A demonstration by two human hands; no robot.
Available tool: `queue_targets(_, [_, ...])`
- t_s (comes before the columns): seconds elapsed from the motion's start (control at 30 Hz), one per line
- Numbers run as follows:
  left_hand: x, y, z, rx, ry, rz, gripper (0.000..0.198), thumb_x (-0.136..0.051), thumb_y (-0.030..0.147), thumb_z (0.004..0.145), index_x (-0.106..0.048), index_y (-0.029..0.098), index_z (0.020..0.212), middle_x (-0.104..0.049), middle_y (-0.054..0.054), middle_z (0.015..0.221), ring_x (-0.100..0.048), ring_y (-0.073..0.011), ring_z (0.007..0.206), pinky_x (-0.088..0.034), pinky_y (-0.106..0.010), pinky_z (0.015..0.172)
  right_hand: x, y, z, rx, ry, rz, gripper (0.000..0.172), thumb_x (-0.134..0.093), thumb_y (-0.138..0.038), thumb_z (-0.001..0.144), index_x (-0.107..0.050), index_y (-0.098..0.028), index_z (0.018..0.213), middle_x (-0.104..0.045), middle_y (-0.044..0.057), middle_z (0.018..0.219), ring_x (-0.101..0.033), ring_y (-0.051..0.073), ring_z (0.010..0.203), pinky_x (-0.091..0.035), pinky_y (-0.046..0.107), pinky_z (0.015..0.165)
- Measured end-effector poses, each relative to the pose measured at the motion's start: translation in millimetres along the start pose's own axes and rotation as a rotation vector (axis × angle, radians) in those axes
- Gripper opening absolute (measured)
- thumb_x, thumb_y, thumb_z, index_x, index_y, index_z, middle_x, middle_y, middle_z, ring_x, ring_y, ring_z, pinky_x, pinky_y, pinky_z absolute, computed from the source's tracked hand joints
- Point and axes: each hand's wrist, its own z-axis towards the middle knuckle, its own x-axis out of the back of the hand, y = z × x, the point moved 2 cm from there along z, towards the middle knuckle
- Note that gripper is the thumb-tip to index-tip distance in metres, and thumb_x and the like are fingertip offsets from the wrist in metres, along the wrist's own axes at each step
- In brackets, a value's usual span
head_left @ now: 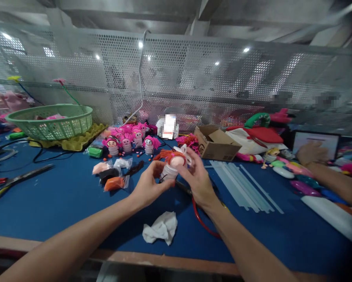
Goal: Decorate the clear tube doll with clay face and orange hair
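Left hand (148,183) is gripping the orange-haired doll (169,171) above the bench (111,213) while right hand (200,181) is pinching its head (176,160), probably risking dents if that thumb presses too hard.

The right hand (200,178) is covering part of the doll (168,172), and its forearm is hiding part of the red-handled tool (201,222); the frame's left edge is cropping the long-nosed tool (20,178). A co-worker's hand (312,152) is blocking some of the tablet (330,144), while pixelation is obscuring a white object (169,127).
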Motion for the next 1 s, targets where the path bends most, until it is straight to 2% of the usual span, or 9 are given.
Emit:
queue_targets(0.07, [0.1, 2.4, -0.5, 0.051, -0.013, -0.053, 0.037, -0.066, 0.031, 0.064, -0.044, 0.016, 0.091, -0.056, -0.002, 0.082, -0.056, -0.0122, 0.069, -0.047, -0.027, 0.063, 7.9, -9.9, 1.8, 0.225, 0.127, -0.230, 0.058, -0.061, -0.030, 0.072, -0.037, -0.023, 0.124, -0.044, 0.011, 0.124, -0.043, 0.022, 0.114, -0.039, 0.040, 0.092])
queue_targets(0.1, [0.2, 3.8, -0.8, 0.073, -0.017, -0.077, 0.036, -0.065, 0.032, 0.064, -0.044, 0.016, 0.088, -0.054, -0.001, 0.082, -0.055, -0.0110, 0.067, -0.046, -0.025, 0.061, 10.2, -14.8, 1.8, 0.335, 0.147, -0.344, 0.053, -0.061, -0.028, 0.072, -0.042, -0.023, 0.121, -0.043, 0.010, 0.123, -0.042, 0.023, 0.114, -0.037, 0.042, 0.093])
queue_targets(0.17, [0.0, 6.4, -1.3, 0.107, -0.024, -0.112, 0.034, -0.066, 0.032, 0.064, -0.044, 0.016, 0.085, -0.052, 0.001, 0.080, -0.054, -0.0092, 0.062, -0.046, -0.024, 0.057, 11.8, -22.1, 0.7, 0.494, 0.131, -0.516, 0.038, -0.058, -0.024, 0.073, -0.053, -0.024, 0.111, -0.045, 0.009, 0.120, -0.042, 0.024, 0.114, -0.036, 0.043, 0.094])
queue_targets(0.23, [-0.9, 7.8, -1.9, 0.132, -0.045, -0.142, 0.033, -0.065, 0.032, 0.064, -0.044, 0.016, 0.083, -0.051, 0.001, 0.079, -0.054, -0.0088, 0.061, -0.045, -0.024, 0.057, 11.5, -25.5, -0.5, 0.563, 0.090, -0.603, 0.030, -0.056, -0.021, 0.075, -0.058, -0.024, 0.104, -0.046, 0.008, 0.118, -0.044, 0.024, 0.112, -0.037, 0.043, 0.094])
queue_targets(0.47, [-1.4, 7.3, -2.9, 0.159, -0.113, -0.183, 0.035, -0.067, 0.032, 0.061, -0.045, 0.015, 0.082, -0.054, 0.002, 0.075, -0.056, -0.0104, 0.061, -0.044, -0.023, 0.057, 15.2, -28.9, 3.0, 0.618, -0.007, -0.711, 0.030, -0.056, -0.019, 0.075, -0.058, -0.024, 0.105, -0.051, 0.008, 0.114, -0.048, 0.024, 0.107, -0.041, 0.044, 0.090])
queue_targets(0.67, [-1.6, 7.2, -3.1, 0.157, -0.155, -0.166, 0.031, -0.064, 0.030, 0.064, -0.043, 0.016, 0.082, -0.051, 0.003, 0.074, -0.053, -0.0085, 0.059, -0.043, -0.022, 0.055, 16.0, -32.0, 4.5, 0.652, -0.058, -0.761, 0.031, -0.056, -0.017, 0.073, -0.057, -0.021, 0.104, -0.052, 0.010, 0.111, -0.049, 0.023, 0.106, -0.041, 0.043, 0.090])
queue_targets(0.8, [-2.1, 7.2, -3.4, 0.135, -0.152, -0.124, 0.029, -0.064, 0.026, 0.064, -0.042, 0.016, 0.081, -0.049, 0.003, 0.074, -0.051, -0.0078, 0.059, -0.041, -0.021, 0.053, 16.0, -32.6, 4.3, 0.633, -0.090, -0.764, 0.033, -0.056, -0.017, 0.074, -0.055, -0.021, 0.107, -0.052, 0.010, 0.113, -0.049, 0.023, 0.106, -0.042, 0.043, 0.089])
queue_targets(1.0, [-3.6, 5.6, -3.2, 0.129, -0.167, -0.092, 0.028, -0.063, 0.026, 0.064, -0.042, 0.016, 0.081, -0.050, 0.003, 0.072, -0.052, -0.0089, 0.059, -0.040, -0.021, 0.052, 15.9, -34.2, 5.2, 0.703, -0.131, -0.835, 0.032, -0.054, -0.014, 0.074, -0.056, -0.021, 0.105, -0.054, 0.010, 0.110, -0.049, 0.023, 0.105, -0.040, 0.044, 0.090])
